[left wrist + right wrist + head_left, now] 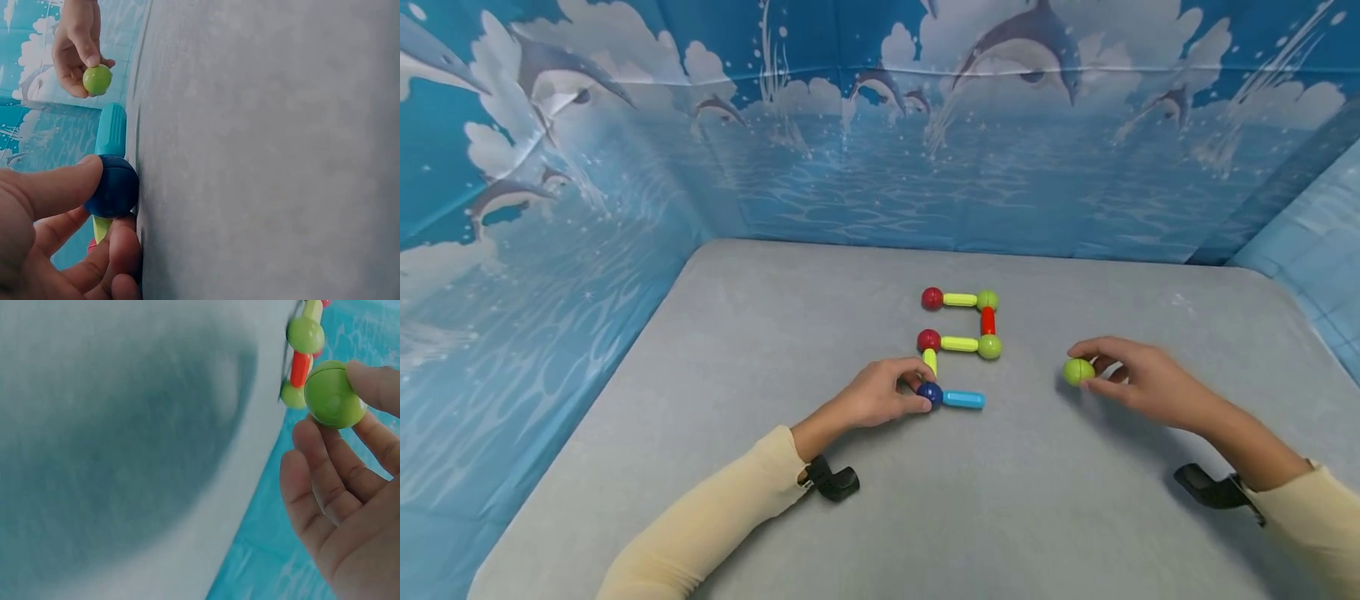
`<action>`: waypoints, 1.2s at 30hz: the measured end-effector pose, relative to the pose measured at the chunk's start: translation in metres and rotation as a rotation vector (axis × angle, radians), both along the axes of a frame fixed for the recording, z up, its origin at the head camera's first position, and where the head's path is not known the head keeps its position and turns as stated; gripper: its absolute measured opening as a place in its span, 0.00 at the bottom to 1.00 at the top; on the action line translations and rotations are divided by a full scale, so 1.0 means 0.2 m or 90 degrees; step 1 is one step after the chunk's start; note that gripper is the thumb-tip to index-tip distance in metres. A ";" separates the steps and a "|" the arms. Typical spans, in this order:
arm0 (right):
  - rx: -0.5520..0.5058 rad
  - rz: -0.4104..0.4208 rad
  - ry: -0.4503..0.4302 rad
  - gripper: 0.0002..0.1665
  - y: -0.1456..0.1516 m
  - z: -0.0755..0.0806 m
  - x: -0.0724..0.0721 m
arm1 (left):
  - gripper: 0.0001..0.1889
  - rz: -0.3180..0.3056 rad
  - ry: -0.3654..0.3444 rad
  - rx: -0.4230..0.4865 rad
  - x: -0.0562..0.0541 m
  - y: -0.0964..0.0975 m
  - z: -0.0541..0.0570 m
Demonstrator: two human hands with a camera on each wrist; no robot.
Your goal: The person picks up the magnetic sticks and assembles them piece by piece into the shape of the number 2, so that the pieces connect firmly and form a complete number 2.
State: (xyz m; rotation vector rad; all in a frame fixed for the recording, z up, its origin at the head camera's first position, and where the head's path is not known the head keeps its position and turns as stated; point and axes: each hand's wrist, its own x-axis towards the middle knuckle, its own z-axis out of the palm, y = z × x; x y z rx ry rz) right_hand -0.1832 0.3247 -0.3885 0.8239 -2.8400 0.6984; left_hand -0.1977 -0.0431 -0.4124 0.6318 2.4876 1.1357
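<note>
My left hand [883, 392] pinches a dark blue ball [930, 395] between thumb and fingers at the near end of a chain of balls and rods. A light blue rod [963, 400] extends right from that ball, its right end bare. Behind it, a yellow-green rod [930, 360] leads to a red ball [928, 340]. Farther along are another yellow-green rod [959, 343], a green ball [990, 347], a red rod [988, 322], a second green ball [987, 300] and a red ball [932, 298]. Above the table at right, my right hand [1150, 387] holds a loose green ball [1078, 372] by thumb and fingertips.
The grey tabletop [760, 333] has rounded far corners. A blue dolphin-print cloth [880, 183] stands along its back and sides. Dark wrist cameras [835, 482] are strapped to both forearms.
</note>
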 end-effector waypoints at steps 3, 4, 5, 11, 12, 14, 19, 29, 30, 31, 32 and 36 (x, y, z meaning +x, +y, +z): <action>-0.006 0.002 -0.028 0.22 -0.03 -0.02 0.00 | 0.13 -0.001 0.004 -0.002 0.00 0.00 -0.01; -0.008 0.001 -0.040 0.21 -0.04 -0.02 0.00 | 0.13 -0.001 0.006 -0.002 -0.01 0.00 -0.01; -0.012 0.001 -0.054 0.21 -0.05 -0.03 0.00 | 0.13 -0.001 0.007 -0.003 -0.01 0.00 -0.01; -0.023 -0.001 -0.116 0.21 -0.09 -0.04 0.01 | 0.13 0.000 0.004 -0.009 0.00 0.01 -0.01; -0.024 -0.002 -0.123 0.21 -0.10 -0.04 0.01 | 0.13 0.000 0.004 -0.010 0.00 0.01 -0.01; -0.025 0.001 -0.138 0.22 -0.12 -0.04 0.02 | 0.13 0.001 0.003 -0.011 0.00 0.00 -0.01; -0.025 0.019 -0.162 0.22 -0.18 -0.04 0.02 | 0.13 0.006 0.001 -0.012 0.00 0.01 0.00; -0.028 0.039 -0.191 0.20 -0.26 -0.07 0.00 | 0.13 0.000 -0.010 -0.020 -0.01 0.01 0.01; -0.029 0.045 -0.194 0.19 -0.27 -0.06 0.00 | 0.13 0.001 -0.012 -0.020 -0.01 0.01 0.01; -0.032 0.046 -0.198 0.19 -0.28 -0.06 0.00 | 0.13 0.002 -0.014 -0.020 -0.01 0.01 0.01; -0.033 0.054 -0.201 0.19 -0.29 -0.06 -0.01 | 0.13 0.003 -0.015 -0.020 -0.01 0.01 0.01; -0.039 0.075 -0.216 0.19 -0.31 -0.05 -0.01 | 0.13 0.003 -0.014 -0.019 -0.01 0.01 0.01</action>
